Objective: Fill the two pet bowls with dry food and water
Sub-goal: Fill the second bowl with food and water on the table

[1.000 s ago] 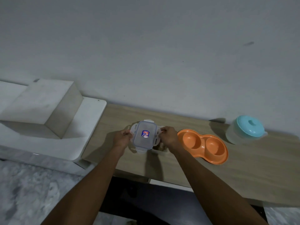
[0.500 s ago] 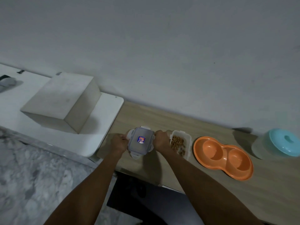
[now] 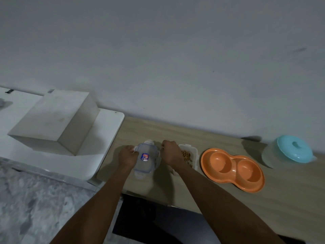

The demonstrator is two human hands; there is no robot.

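Observation:
A clear container lid (image 3: 146,159) with a blue sticker and side clips is held between my hands over the wooden table (image 3: 219,196). My left hand (image 3: 127,155) grips its left edge and my right hand (image 3: 169,153) grips its right edge. Just right of my right hand stands the open clear container (image 3: 190,155) with brown dry food inside, partly hidden by that hand. Further right lies the orange double pet bowl (image 3: 232,169), both hollows bare. A clear water jug with a turquoise lid (image 3: 294,150) stands at the far right by the wall.
A white cabinet top (image 3: 105,138) adjoins the table on the left and carries a pale box (image 3: 56,120). The grey wall (image 3: 175,67) runs directly behind the table. Marbled floor (image 3: 35,208) shows at lower left, and a dark gap lies under the table's front edge.
Both hands carried the lid off the food container and to the left, uncovering the dry food. The view has shifted a little, so bowl and jug sit further right than a second ago.

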